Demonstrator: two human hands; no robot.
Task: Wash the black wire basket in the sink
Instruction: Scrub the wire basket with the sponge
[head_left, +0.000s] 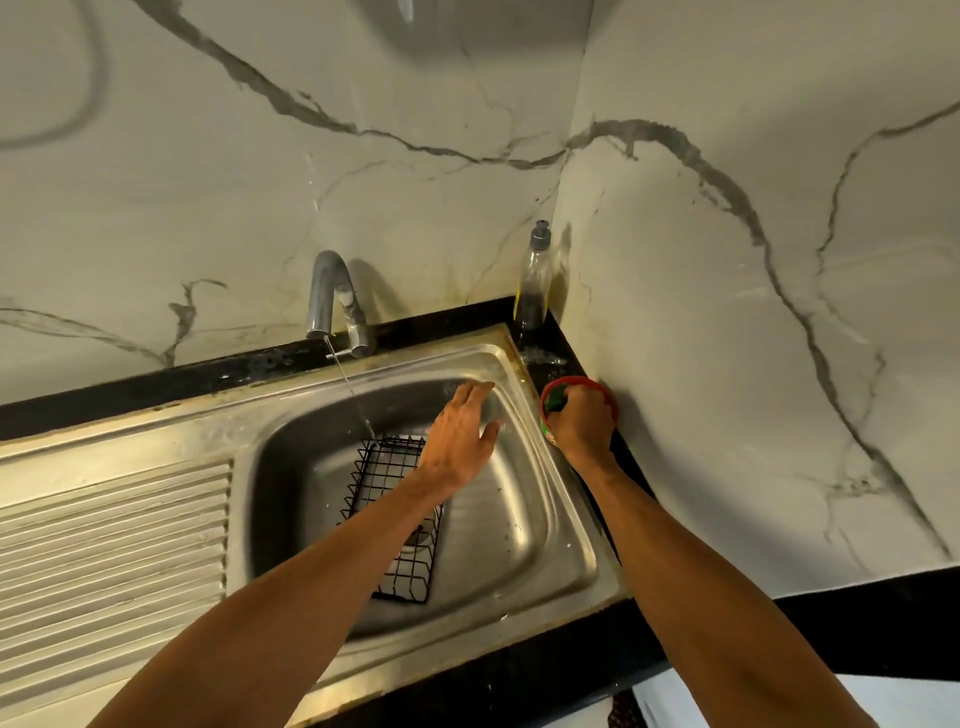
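Facing a corner of veined marble wall (208, 156), far and right.

Steel sink (561, 519) set in a black counter (857, 613); ribbed drainboard (114, 530) to the left of the bowl.

Black wire basket (389, 473): rectangular, lying on the bowl floor, left of centre, long side running near to far. The left forearm crosses over its middle; the drain shows through the mesh.

Faucet (327, 291): chrome, curved, mounted at the far rim. A thin water stream (353, 389) falls from the spout and lands at the basket's far edge.

Bottle (532, 283): clear with a grey cap, nearly empty, upright in the far right corner of the counter.

Red tub (571, 384): small, round, on the counter strip just right of the bowl, against the right wall.

Left hand (460, 441): fingers extended and spread, holding nothing, above the far right part of the bowl, apart from the basket. Fingertips blurred.

Right hand (582, 423): reaching into the red tub, fingers curled down on a green scrub pad (557, 402) that shows at the tub's left side.
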